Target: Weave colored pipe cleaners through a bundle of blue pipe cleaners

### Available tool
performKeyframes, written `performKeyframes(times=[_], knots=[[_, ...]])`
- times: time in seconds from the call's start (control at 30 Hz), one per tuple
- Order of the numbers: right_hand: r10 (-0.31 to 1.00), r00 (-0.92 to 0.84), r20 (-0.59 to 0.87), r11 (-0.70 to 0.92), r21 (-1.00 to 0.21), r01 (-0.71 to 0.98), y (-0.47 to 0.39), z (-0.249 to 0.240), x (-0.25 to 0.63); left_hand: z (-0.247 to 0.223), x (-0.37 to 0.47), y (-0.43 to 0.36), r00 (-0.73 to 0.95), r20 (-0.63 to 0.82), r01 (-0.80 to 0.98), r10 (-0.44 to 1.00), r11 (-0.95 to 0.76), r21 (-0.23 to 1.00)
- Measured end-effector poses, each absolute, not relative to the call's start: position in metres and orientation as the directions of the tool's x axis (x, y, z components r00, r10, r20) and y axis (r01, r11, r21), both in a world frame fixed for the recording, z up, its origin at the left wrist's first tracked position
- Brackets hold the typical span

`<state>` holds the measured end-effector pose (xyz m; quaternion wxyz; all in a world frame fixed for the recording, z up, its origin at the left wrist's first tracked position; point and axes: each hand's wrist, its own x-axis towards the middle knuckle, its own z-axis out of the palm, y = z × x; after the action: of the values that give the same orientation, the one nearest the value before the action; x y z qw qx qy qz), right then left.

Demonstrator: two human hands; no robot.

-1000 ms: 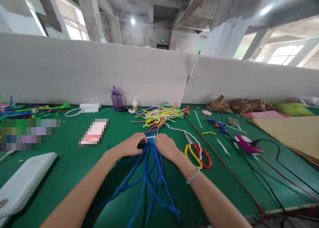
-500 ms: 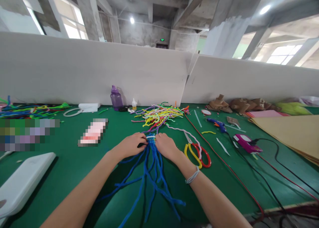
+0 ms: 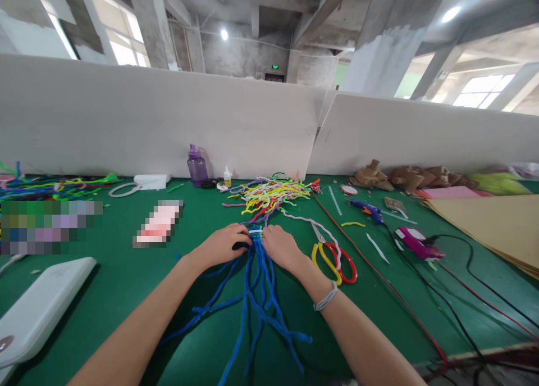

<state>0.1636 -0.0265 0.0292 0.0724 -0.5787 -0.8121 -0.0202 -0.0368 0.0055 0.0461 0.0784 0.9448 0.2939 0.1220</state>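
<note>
A bundle of blue pipe cleaners (image 3: 246,302) fans out over the green table toward me, its far end woven into a small band with a white strip across it. My left hand (image 3: 229,243) pinches the left side of that band, fingers curled. At its right side my right hand (image 3: 280,245) is closed on the weave, its fingertips partly hidden. Just beyond the hands lies a pile of yellow, pink, purple and red pipe cleaners (image 3: 273,195). Scissors (image 3: 326,257) with red and yellow handles rest beside my right wrist, a pale pink pipe cleaner across them.
A purple bottle (image 3: 197,167) and a small glue bottle (image 3: 227,176) stand at the back. On the right are a blue glue gun (image 3: 367,210), a magenta device (image 3: 416,243) and trailing cables. A white power bank (image 3: 50,307) lies at left, near a blurred phone-like rectangle (image 3: 159,223).
Both hands stay at the woven band with almost no movement. The loose blue ends have shifted slightly; the one nearest me has swung a little to the right.
</note>
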Motion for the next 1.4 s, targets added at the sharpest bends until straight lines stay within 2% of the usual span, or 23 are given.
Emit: performKeyframes(times=[0.23,0.67,1.4], knots=[[0.937,-0.320,0.140,0.329,-0.049,0.943,-0.026,0.029,0.164,0.048,-0.032,0.006,0.839,0.204,0.464,0.504,-0.859,0.215],[0.940,-0.310,0.140,0.319,-0.047,0.946,-0.027,0.031,0.163,0.053,-0.028,0.000,0.855,0.206,0.447,0.476,-0.878,0.173],[0.943,-0.309,0.126,0.319,-0.061,0.946,-0.028,0.032,0.163,0.046,-0.021,-0.004,0.839,0.192,0.497,0.509,-0.860,0.112]])
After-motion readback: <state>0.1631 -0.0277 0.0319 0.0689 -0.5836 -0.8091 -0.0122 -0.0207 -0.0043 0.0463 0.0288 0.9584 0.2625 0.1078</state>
